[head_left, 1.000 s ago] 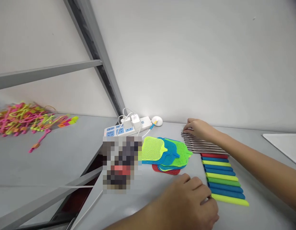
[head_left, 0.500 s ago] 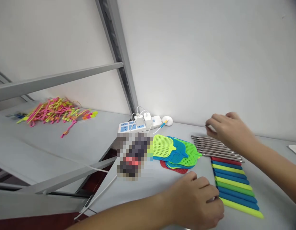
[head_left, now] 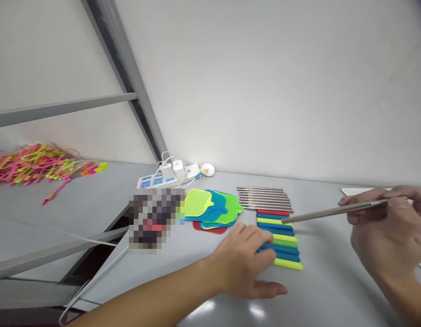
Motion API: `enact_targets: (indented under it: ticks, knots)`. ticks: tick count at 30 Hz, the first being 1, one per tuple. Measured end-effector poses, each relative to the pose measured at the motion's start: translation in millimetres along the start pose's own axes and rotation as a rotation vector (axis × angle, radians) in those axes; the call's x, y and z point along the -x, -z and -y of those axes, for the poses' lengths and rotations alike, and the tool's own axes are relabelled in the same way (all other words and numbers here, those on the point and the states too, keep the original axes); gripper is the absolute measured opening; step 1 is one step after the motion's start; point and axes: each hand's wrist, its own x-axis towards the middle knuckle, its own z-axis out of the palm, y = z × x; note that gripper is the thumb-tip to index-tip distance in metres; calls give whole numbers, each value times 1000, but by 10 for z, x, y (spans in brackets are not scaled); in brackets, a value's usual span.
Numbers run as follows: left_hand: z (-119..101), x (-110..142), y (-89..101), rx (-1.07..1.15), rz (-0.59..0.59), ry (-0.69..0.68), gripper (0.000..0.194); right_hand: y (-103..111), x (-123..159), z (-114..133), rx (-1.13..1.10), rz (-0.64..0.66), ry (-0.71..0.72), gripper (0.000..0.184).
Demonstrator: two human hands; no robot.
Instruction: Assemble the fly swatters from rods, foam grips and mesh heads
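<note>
Your right hand [head_left: 387, 231], at the right of the view, pinches a stainless steel rod [head_left: 336, 212] in a narrow grip between thumb and fingers. The rod lies almost level, its far end pointing left above the row of foam sleeves [head_left: 278, 238]. These coloured sleeves in red, blue, yellow and green lie side by side on the grey table [head_left: 333, 281]. Your left hand [head_left: 244, 259] sits at the row's near left edge, fingers curled and overlapping the blue sleeves; you cannot tell if this grip holds one. Just beyond the row lies a stack of steel rods [head_left: 264, 197]. To its left are overlapping plastic fly swatters [head_left: 212, 209], then a power strip [head_left: 157, 180] against the wall. A pixelated patch hides whatever stands beside the swatters.
</note>
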Motion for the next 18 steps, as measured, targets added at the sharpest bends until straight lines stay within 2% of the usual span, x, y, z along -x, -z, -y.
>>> enact_targets:
  ticks: [2,4,6,11,18]
  knots:
    - [18,17,77,17,44,42,41,23,21,-37,-92,-41,-108,12]
    - [37,10,163,21,105,70,37,24,33,-97,-124,-8,-221,9]
    - [45,-15,226,31,179,96,34,11,49,-166,-114,39,-295,14]
    - [22,-35,247,45,331,152,23,-29,102,-254,-117,132,-377,22]
    - [61,-9,225,73,412,220,8,-46,142,-263,-138,177,-457,28]
